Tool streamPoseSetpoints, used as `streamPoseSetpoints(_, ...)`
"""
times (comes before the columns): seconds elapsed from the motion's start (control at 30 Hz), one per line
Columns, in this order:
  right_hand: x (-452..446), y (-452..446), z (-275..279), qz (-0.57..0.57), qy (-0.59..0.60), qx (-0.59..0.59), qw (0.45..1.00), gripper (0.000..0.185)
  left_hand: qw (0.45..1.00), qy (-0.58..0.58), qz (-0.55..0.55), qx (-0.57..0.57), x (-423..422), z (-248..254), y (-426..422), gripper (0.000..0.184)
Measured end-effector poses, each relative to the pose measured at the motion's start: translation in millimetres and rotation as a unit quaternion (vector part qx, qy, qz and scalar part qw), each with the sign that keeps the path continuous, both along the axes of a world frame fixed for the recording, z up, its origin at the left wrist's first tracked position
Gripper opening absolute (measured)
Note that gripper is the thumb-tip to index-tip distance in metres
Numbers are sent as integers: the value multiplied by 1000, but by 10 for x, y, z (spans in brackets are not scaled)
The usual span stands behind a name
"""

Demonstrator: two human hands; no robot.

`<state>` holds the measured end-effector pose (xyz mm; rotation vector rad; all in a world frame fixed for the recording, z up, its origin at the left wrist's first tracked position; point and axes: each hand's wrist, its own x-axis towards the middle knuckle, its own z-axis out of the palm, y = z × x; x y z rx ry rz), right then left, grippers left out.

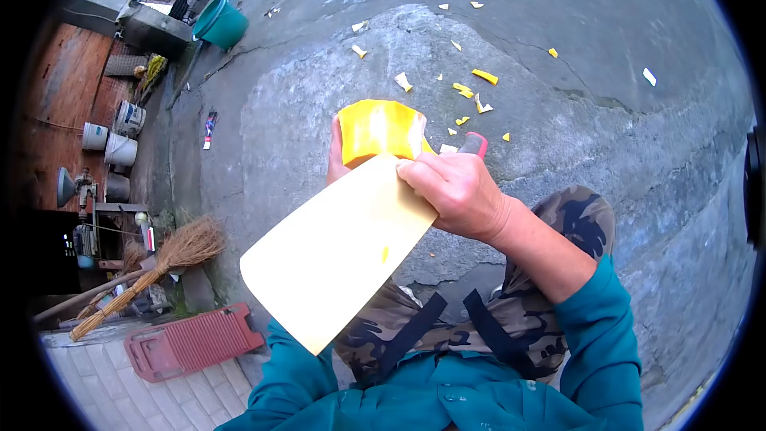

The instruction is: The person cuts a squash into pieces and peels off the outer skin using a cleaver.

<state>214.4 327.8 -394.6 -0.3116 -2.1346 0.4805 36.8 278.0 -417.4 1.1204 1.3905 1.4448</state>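
Note:
My right hand [459,191] is closed round the red and grey handle [475,144] of a large cleaver. The cleaver's broad, brightly lit blade [335,247] slants down to the left, with a small orange scrap stuck on it. Just beyond the blade is a chunk of peeled orange pumpkin [379,129], its near edge meeting the blade's top. My left hand [336,156] grips the pumpkin from the left side; most of its fingers are hidden behind the chunk and the blade.
Peel scraps [484,77] lie scattered on the concrete floor [558,40]. A green bucket [221,24] stands at upper left, white pails [121,148] along the left. A straw broom [187,247] and a red plastic slatted piece [195,341] are at lower left. My knees in camouflage trousers [578,223] are close below.

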Motion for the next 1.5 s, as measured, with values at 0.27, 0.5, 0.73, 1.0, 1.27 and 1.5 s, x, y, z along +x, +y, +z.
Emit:
streamPoseSetpoints(0.27, -9, -20, 1, 5, 5, 6, 1000, 19, 1000, -16, 0, 19, 10, -20, -5, 64)
streamPoseSetpoints(0.5, -100, -41, -109, -27, -1, -22, 999, 16, 998, -46, 4, 39, -57, 28, -34, 57)
streamPoseSetpoints(0.73, -219, -34, -99, -80, 7, -48, 996, 18, 991, -11, 43, 126, -40, -87, -82, 52)
streamPoseSetpoints(1.0, -193, -38, 40, -131, -22, -70, 989, 21, 973, 140, 72, 169, 36, -50, -24, 52)
streamPoseSetpoints(1.27, -253, -15, 27, -142, 15, -82, 986, 24, 946, 274, 108, 136, 82, -140, -18, 63)
streamPoseSetpoints(1.5, -251, -11, 33, -132, -2, -238, 962, 24, 970, 230, 60, 50, 144, -71, 64, 64)
